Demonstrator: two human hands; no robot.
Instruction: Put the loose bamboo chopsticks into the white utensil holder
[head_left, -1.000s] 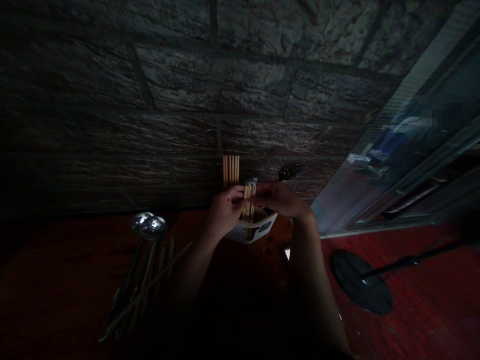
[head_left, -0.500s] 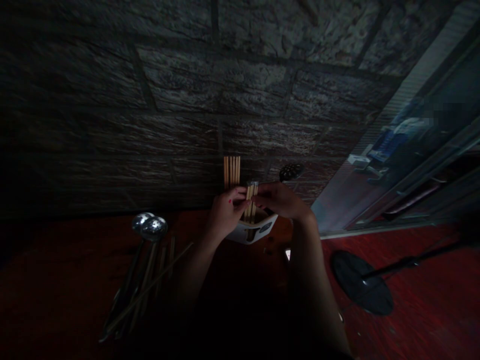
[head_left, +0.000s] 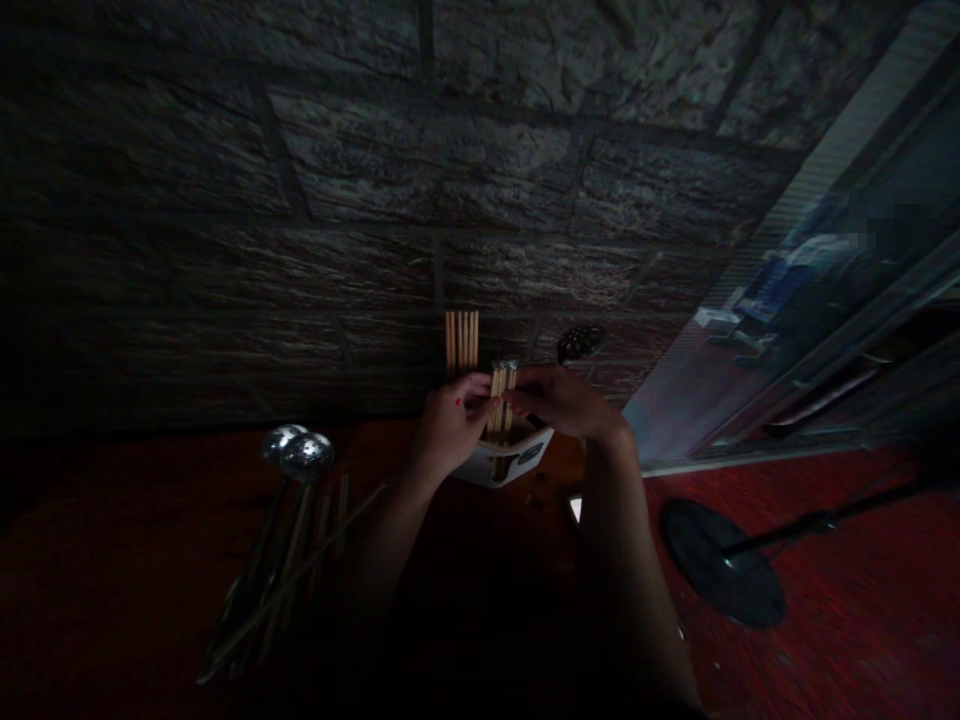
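In dim light, my left hand (head_left: 450,425) and my right hand (head_left: 559,400) meet over a white holder (head_left: 517,462) that stands against a stone wall. Both hands pinch a small bundle of wooden chopsticks (head_left: 501,400) held upright with its lower end in the holder. A second bundle of wooden sticks (head_left: 462,342) rises behind my left hand. A dark perforated ladle head (head_left: 579,343) sticks up behind my right hand.
Two shiny metal ladles (head_left: 296,455) and several long sticks (head_left: 300,570) lie on the red surface at the left. A round black stand base with a rod (head_left: 724,565) rests on the red floor at the right. A glass door (head_left: 810,300) fills the right side.
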